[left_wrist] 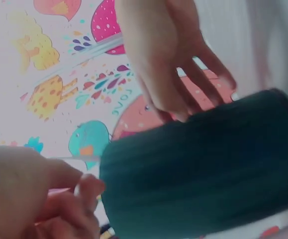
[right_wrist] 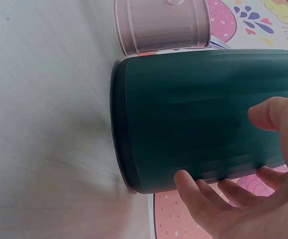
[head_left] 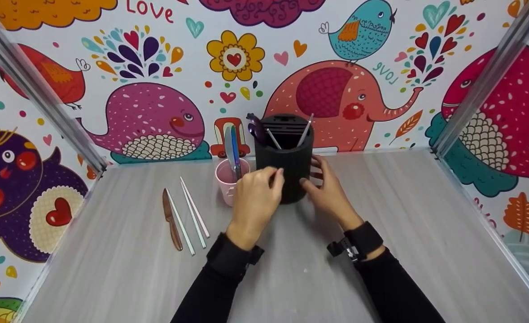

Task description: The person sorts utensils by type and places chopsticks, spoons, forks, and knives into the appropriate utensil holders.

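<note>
A tall dark cylindrical utensil holder [head_left: 286, 172] stands at the back middle, dark green in the wrist views. Dark purple handles [head_left: 256, 128] and thin light sticks [head_left: 307, 130] rise from its slotted top. My left hand [head_left: 256, 199] is before the holder, fingers loosely curled; I see nothing held. In the left wrist view a thin pale stick [left_wrist: 84, 158] runs between the holder's top and that hand. At the holder's right side is my right hand [head_left: 331, 193], its fingers [right_wrist: 186, 181] along the wall and its thumb towards the front.
Left of the holder, a pink cup [head_left: 225, 190] holds a blue-handled knife [head_left: 235, 152]. Farther left on the table lie a copper-coloured knife [head_left: 171, 220] and several chopsticks [head_left: 192, 211]. A cartoon-printed wall [head_left: 255, 98] stands close behind, with metal posts [head_left: 488, 80] at both sides.
</note>
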`<state>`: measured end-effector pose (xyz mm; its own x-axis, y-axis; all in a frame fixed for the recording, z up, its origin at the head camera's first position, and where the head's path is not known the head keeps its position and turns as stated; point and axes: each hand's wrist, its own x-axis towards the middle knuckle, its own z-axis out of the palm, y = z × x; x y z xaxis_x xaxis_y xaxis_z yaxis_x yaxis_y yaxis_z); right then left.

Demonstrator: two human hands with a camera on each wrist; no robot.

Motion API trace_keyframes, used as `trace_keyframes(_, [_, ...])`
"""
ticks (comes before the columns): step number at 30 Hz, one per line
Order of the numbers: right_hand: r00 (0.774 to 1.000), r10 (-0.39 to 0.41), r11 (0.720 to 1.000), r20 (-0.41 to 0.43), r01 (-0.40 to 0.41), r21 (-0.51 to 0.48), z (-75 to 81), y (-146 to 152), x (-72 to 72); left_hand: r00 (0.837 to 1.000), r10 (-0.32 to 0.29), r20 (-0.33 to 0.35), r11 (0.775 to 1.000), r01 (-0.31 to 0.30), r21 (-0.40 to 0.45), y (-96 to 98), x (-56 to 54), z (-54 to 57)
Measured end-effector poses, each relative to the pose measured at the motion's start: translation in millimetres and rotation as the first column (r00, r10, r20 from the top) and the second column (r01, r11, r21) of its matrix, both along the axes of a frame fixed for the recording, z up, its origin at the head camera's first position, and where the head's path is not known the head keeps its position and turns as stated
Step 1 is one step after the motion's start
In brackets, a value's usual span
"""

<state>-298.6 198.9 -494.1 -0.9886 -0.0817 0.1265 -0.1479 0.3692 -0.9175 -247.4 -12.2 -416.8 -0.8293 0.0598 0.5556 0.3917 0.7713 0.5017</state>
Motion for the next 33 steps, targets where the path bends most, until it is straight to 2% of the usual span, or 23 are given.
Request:
trace_keyframes(3, [1.0,0.007,1.0,0.026,-0.007,-0.005,1.0,2,0.6,0.998,0.05,0.048,0.999,-0.05,-0.006,-14.8,1.0,-4.8])
trace_keyframes(5, [1.0,0.006,1.0,0.027,-0.006,-0.002,1.3,3,-0.9,0.992,0.088,0.092,0.996,-0.088,-0.014,-26.7,-2.1,-4.8])
trace_keyframes(7, [1.0,0.005,1.0,0.022,-0.005,0.0,1.0,3,-1.9,0.979,0.132,0.153,0.991,-0.131,-0.02,-40.4,-5.0,-3.2])
trace_keyframes(9, [1.0,-0.002,1.0,0.016,0.001,0.008,0.0,3,-2.6,0.959,0.165,0.232,0.986,-0.166,-0.018,-56.6,-8.7,-1.5])
trace_keyframes(11, [1.0,-0.009,1.0,0.014,0.009,0.017,-0.3,3,-2.6,0.931,0.206,0.302,0.978,-0.208,-0.028,-75.1,-15.2,-3.2])
trace_keyframes(13, [1.0,-0.014,1.0,0.017,0.014,0.02,0.0,2,-2.1,0.901,0.259,0.347,0.965,-0.256,-0.055,-95.6,-23.3,-10.2])
trace_keyframes(15, [1.0,-0.013,1.0,0.019,0.013,0.022,0.5,1,-1.5,0.869,0.325,0.372,0.945,-0.306,-0.111,-116.9,-31.4,-21.2])
trace_keyframes(18, [0.999,-0.007,1.0,0.033,0.007,0.014,1.5,-1,-0.6,0.811,0.411,0.416,0.911,-0.356,-0.207,-146.7,-39.6,-40.9])
trace_keyframes(21, [0.999,-0.005,1.0,0.05,0.005,0.012,2.5,-1,0.1,0.745,0.434,0.507,0.901,-0.351,-0.255,-166.3,-44.2,-56.6])
trace_keyframes(24, [0.998,-0.008,1.0,0.057,0.007,0.015,2.9,0,-0.1,0.698,0.416,0.584,0.909,-0.33,-0.253,-175.3,-47.2,-66.7])
trace_keyframes(25, [0.998,-0.008,1.0,0.058,0.007,0.017,3.0,0,-0.3,0.69,0.409,0.597,0.912,-0.323,-0.253,-176.3,-48.1,-69.0])
trace_keyframes(27, [0.998,-0.01,1.0,0.055,0.009,0.018,2.8,0,-0.7,0.684,0.406,0.606,0.914,-0.313,-0.259,-177.0,-49.8,-73.0])
trace_keyframes(33, [0.998,-0.009,1.0,0.057,0.008,0.016,1.4,-1,-1.4,0.697,0.441,0.566,0.897,-0.331,-0.292,-172.5,-54.3,-83.6])
